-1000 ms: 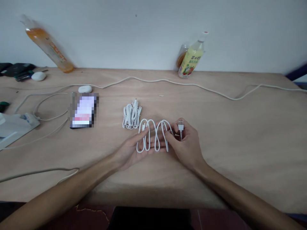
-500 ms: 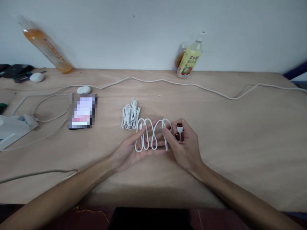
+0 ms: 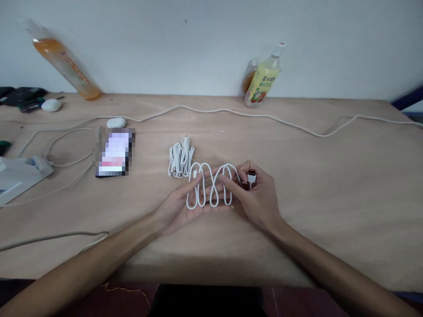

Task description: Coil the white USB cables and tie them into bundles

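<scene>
One slim white plastic-sheathed cable [image 3: 214,205], folded into four long loops, lies across the left hand [image 3: 176,209], which has its thumb pressed over the leftmost loops and fingers spread beneath. The right hand [image 3: 262,198] pinches the far end, thumb tip on the last loop, a white-bodied metal-tipped USB plug [image 3: 251,177] upright against its fingers. Risks, as judged: loops springing apart if the left thumb lifts, no tie being visible on them; loops pulled uneven by a tug at the plug. Just beyond: one compact bundle of coiled white cable [image 3: 181,159] on the pale wooden desk [image 3: 313,185], liable to snag a loop; contact cannot be told. Farther left: one flat dark-edged phone [image 3: 115,152], screen lit.
</scene>
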`<state>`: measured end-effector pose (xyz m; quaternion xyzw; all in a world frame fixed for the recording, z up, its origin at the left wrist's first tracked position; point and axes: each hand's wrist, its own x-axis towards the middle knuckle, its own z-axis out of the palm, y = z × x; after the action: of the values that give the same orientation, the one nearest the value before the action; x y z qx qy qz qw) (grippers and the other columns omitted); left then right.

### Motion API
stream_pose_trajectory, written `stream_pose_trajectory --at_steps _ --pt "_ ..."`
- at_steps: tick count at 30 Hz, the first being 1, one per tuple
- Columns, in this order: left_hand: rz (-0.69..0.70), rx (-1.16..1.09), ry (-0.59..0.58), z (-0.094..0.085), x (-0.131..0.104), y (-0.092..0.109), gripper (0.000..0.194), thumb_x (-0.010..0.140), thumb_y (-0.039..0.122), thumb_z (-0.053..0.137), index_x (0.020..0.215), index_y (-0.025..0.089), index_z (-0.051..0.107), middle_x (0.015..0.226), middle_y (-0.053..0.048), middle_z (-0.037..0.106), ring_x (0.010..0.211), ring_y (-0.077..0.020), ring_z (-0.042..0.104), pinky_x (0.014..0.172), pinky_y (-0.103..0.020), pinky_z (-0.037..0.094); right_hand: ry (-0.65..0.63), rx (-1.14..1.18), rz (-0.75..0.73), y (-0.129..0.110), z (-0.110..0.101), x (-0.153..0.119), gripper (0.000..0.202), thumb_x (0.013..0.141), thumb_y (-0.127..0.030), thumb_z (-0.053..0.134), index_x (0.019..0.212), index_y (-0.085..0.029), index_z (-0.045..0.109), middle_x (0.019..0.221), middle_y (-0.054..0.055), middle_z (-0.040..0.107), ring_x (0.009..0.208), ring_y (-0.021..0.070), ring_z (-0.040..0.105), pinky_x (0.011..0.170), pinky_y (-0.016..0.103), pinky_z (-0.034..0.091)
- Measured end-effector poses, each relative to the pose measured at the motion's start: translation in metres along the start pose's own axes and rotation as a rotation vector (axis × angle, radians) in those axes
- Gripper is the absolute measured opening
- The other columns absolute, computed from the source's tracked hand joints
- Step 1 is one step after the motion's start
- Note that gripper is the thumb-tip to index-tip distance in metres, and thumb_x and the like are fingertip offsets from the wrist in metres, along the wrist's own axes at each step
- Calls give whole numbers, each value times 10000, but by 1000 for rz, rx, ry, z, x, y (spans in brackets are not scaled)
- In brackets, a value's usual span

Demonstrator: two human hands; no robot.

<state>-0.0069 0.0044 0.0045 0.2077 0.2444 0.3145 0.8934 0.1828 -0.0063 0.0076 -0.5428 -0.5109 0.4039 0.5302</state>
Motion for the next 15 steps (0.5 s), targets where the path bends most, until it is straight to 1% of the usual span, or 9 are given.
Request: stream_pose_trajectory --at_steps 5,11,15 --pt "24 -25 28 2 1 1 518 1160 258 498 1674 199 518 1434 -173 777 1334 -321 749 1258 -539 484 -11 -31 -11 -1 -1 1 421 813 -314 767 657 -263 379 627 -70 482 580 113 407 564 264 405" --pt "32 -56 45 1 2 0 532 1156 235 494 1687 199 498 1479 -177 752 1361 -330 734 1262 -542 485 -26 -39 8 -2 -2 1 441 826 -347 796 662 -259 396 630 -64 494 591 117 423 561 258 417" --pt "37 -58 54 4 2 3 549 1159 213 467 1707 200 465 1526 -177 722 1399 -334 710 1271 -536 475 -50 36 100 -1 -4 2 416 844 -432 819 689 -258 474 606 -69 511 523 106 442 481 248 410"
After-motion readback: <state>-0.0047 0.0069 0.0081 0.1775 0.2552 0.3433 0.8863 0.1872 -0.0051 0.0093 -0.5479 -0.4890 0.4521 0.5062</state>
